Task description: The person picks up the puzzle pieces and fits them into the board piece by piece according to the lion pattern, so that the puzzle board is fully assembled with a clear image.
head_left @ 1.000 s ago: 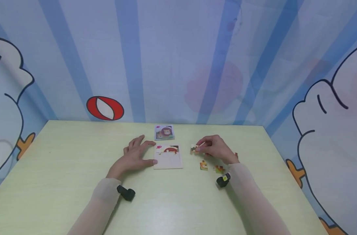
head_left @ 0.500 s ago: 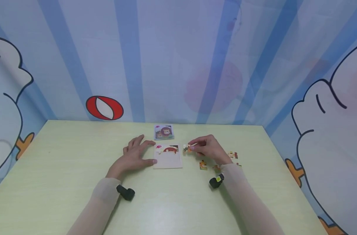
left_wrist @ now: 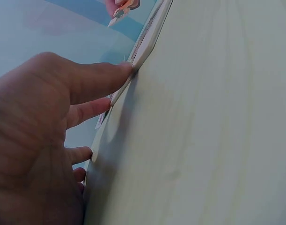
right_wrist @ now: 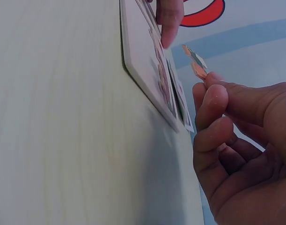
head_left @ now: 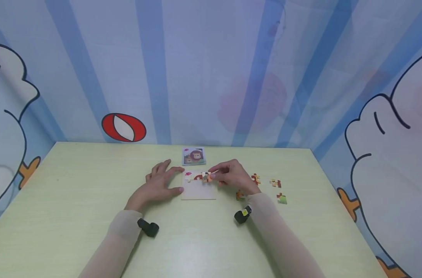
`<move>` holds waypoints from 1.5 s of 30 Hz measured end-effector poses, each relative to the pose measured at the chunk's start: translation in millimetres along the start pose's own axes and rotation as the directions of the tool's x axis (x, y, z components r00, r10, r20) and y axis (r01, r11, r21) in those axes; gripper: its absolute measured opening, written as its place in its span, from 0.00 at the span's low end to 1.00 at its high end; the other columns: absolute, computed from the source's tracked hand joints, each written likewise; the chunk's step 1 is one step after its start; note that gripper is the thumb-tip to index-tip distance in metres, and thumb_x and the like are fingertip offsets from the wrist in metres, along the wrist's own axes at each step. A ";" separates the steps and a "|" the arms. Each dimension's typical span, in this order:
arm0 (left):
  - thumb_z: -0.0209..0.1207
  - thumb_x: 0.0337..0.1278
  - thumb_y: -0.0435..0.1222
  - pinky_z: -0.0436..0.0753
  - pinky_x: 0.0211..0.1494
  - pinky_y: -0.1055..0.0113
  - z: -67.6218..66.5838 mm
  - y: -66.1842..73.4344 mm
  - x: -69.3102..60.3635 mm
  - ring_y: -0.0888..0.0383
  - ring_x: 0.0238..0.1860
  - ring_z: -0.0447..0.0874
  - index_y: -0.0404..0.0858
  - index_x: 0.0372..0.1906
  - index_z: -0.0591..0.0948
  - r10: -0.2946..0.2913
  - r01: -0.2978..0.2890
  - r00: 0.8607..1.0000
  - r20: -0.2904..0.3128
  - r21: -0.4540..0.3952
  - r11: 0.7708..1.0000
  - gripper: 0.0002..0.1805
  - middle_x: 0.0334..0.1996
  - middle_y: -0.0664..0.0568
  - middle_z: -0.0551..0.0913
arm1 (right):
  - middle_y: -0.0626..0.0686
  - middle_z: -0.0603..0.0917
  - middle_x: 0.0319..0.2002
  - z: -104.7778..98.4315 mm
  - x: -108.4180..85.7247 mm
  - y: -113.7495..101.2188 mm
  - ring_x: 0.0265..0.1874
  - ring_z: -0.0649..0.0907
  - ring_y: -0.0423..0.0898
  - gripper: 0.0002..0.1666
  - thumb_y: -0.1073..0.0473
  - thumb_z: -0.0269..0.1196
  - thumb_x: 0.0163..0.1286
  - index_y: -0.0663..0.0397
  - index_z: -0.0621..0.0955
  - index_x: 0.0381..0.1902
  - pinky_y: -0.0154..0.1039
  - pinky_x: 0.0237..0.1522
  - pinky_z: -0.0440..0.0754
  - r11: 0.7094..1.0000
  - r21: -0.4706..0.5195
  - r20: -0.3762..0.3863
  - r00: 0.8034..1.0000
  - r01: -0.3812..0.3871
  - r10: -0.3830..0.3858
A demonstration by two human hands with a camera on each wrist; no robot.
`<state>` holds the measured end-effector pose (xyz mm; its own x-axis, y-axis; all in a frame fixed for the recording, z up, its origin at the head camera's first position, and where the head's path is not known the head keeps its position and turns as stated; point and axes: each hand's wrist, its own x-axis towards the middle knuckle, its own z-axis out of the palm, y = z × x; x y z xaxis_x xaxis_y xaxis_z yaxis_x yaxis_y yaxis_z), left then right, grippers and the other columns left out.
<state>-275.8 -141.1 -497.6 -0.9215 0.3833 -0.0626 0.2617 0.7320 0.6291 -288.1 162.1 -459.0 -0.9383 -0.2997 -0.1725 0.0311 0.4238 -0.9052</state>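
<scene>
A white square puzzle tray (head_left: 199,192) lies flat on the table, with joined pieces along its top edge. My left hand (head_left: 157,181) is spread at the tray's left side. In the left wrist view, its thumb (left_wrist: 103,77) touches the tray's edge (left_wrist: 154,35). Between thumb and fingertips, my right hand (head_left: 233,177) pinches a jigsaw puzzle piece (head_left: 206,177) over the tray's upper right. The right wrist view shows this piece (right_wrist: 196,62) raised above the tray, apart from it. Part of the joined row is hidden behind the held piece.
A small lion picture (head_left: 194,156) lies just behind the tray. Several loose puzzle pieces are scattered right of it, among them a green-cornered piece (head_left: 282,198) and a piece partly under the right wrist (head_left: 240,195). A striped curtain (head_left: 204,77) borders the table's back edge.
My right hand has moved left with the puzzle piece, from the right of the tray to over it. More loose pieces show behind the forearm. The left hand has stayed in place.
</scene>
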 end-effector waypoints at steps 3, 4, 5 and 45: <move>0.67 0.66 0.51 0.46 0.79 0.21 -0.1 -0.1 0.5 0.31 0.87 0.36 0.54 0.78 0.71 -0.006 0.006 1.000 0.006 -0.004 1.000 0.37 0.89 0.38 0.44 | 0.58 0.93 0.36 8.3 4.3 -0.3 0.22 0.79 0.45 0.10 0.57 0.73 0.72 0.49 0.93 0.49 0.36 0.30 0.76 1.000 -0.008 -0.008 1.000 -0.012 0.012; 0.67 0.66 0.51 0.45 0.79 0.21 -0.1 -0.2 0.7 0.31 0.87 0.36 0.54 0.78 0.71 -0.007 0.007 1.000 0.008 -0.003 1.000 0.37 0.89 0.38 0.44 | 0.57 0.93 0.36 11.1 5.5 -0.6 0.22 0.79 0.44 0.09 0.57 0.74 0.72 0.48 0.93 0.49 0.36 0.30 0.76 1.000 -0.005 -0.011 1.000 -0.020 0.020; 0.67 0.66 0.52 0.45 0.79 0.20 -0.3 -0.1 0.6 0.31 0.87 0.36 0.54 0.78 0.71 -0.007 0.007 1.000 0.009 -0.002 1.000 0.37 0.89 0.38 0.44 | 0.56 0.93 0.36 13.7 6.8 -0.7 0.22 0.80 0.44 0.09 0.57 0.74 0.71 0.48 0.93 0.48 0.35 0.30 0.76 1.000 -0.009 -0.013 1.000 -0.024 0.024; 0.66 0.68 0.52 0.47 0.78 0.20 -6.4 4.4 -5.4 0.28 0.86 0.38 0.53 0.78 0.71 0.009 -0.009 1.000 0.010 0.014 1.000 0.36 0.88 0.35 0.46 | 0.50 0.90 0.24 58.2 22.7 -11.6 0.12 0.79 0.39 0.04 0.61 0.76 0.68 0.53 0.93 0.41 0.31 0.17 0.74 0.997 0.020 -0.024 0.997 -0.076 0.077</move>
<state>-271.5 -143.5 -489.5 -0.9164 0.3950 -0.0648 0.2738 0.7366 0.6184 -289.7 100.6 -475.1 -0.9410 -0.2460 -0.2324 0.1095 0.4286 -0.8969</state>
